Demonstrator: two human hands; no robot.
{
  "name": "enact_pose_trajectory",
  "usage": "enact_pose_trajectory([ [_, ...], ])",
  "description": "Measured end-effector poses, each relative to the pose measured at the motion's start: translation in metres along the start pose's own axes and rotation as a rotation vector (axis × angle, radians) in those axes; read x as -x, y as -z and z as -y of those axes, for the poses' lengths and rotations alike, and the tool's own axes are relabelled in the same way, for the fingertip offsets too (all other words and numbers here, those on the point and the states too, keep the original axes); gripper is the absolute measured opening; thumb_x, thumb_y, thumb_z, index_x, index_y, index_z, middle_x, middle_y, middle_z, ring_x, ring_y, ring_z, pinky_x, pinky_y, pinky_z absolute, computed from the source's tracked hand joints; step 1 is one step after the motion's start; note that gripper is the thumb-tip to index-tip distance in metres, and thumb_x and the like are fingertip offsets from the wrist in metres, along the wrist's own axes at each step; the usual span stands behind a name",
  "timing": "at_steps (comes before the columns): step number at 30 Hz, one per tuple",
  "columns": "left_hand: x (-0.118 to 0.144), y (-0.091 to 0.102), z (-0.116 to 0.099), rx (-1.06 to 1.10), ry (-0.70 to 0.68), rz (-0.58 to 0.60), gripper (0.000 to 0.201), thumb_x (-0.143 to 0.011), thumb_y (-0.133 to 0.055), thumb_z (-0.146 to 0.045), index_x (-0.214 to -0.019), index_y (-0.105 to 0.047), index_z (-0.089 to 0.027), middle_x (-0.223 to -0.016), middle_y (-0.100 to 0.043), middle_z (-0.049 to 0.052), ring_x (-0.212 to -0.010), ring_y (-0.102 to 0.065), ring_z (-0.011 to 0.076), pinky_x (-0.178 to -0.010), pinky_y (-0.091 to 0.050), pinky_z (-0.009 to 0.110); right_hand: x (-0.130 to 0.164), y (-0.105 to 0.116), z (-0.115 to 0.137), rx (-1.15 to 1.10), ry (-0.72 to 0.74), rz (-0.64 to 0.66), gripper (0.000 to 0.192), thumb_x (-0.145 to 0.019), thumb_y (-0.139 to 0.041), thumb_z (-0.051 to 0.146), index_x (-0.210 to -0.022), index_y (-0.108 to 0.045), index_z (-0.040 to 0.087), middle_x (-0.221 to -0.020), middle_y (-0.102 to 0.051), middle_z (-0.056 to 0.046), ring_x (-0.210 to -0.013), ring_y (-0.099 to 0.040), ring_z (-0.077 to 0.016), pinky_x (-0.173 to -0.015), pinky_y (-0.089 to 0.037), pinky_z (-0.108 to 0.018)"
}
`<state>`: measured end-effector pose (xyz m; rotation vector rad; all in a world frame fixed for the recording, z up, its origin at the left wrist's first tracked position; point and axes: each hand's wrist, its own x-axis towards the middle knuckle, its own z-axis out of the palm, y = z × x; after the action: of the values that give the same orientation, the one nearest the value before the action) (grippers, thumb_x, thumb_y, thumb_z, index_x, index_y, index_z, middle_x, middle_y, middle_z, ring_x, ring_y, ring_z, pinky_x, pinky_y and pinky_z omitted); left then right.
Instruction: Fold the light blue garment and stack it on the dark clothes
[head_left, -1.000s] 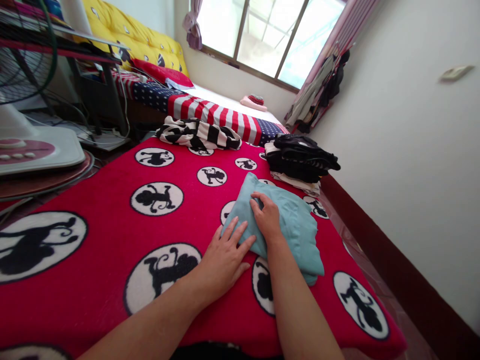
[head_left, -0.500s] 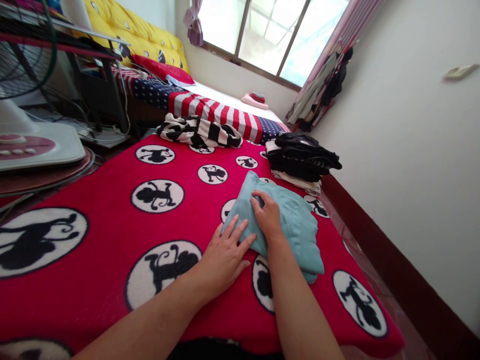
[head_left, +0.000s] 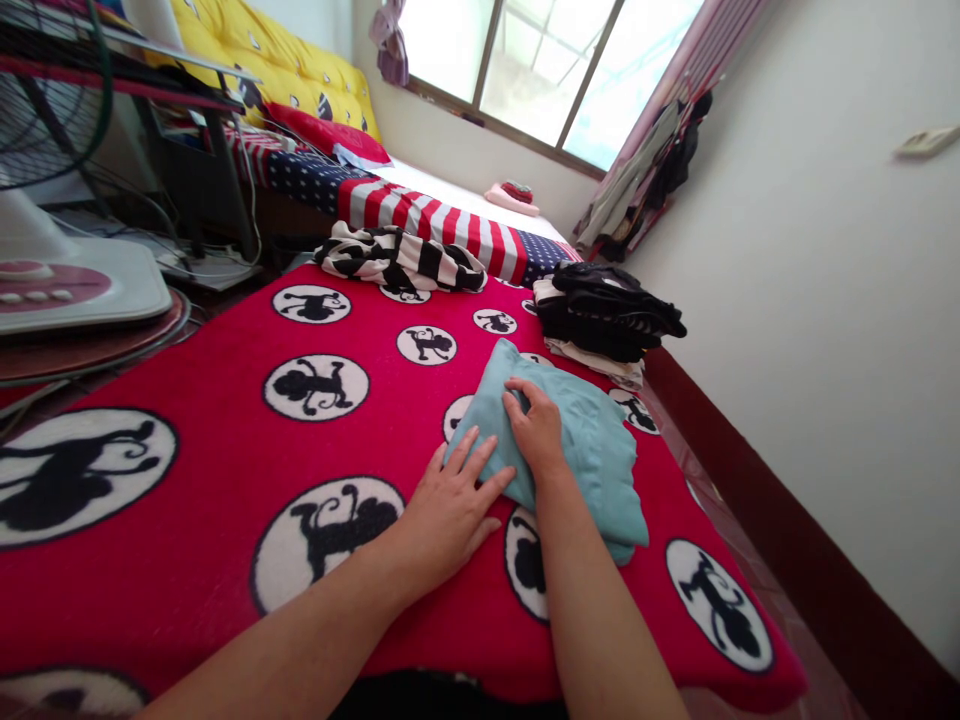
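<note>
A folded light teal garment [head_left: 589, 430] lies on a red blanket [head_left: 217, 400] printed with black monkeys in white ovals. My left hand [head_left: 459, 500] rests with spread fingers on the garment's near left edge, its thumb over the blanket. On top of the cloth, my right hand [head_left: 536, 430] lies with its fingers loosely bent and apart, gripping nothing. Both palms face down, close beside each other. What kind of garment it is cannot be made out from the folded shape.
Behind the garment sits a stack of folded dark clothes [head_left: 607, 315]. A crumpled black-and-white checked cloth [head_left: 401, 260] lies at the blanket's far edge. An electric fan [head_left: 75, 280] stands at left, a wall [head_left: 810, 300] rises at right, and a bed with a flag-patterned cover [head_left: 442, 220] is beyond.
Both hands keep their places on the teal garment. The view has shifted very slightly; nothing else visibly moved.
</note>
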<state>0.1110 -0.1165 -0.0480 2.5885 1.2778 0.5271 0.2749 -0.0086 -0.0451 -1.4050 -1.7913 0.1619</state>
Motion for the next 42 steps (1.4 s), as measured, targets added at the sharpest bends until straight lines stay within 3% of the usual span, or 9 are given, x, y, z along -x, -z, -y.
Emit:
enact_pose_trajectory([
  [42,0.0004,-0.0032,0.0013,-0.028,-0.012,-0.011,0.054,-0.088,-0.058,-0.039,-0.139,-0.045,-0.029,-0.155,-0.03,0.011,-0.144,-0.019,0.035,-0.109,-0.029,0.058,-0.0003,-0.0006,-0.0006,0.0,0.012,-0.005,0.022,-0.084,-0.053,0.026,-0.099,-0.067,0.019,-0.108,-0.07,-0.008,-0.105,-0.062,-0.0231,-0.097,-0.044,-0.039],
])
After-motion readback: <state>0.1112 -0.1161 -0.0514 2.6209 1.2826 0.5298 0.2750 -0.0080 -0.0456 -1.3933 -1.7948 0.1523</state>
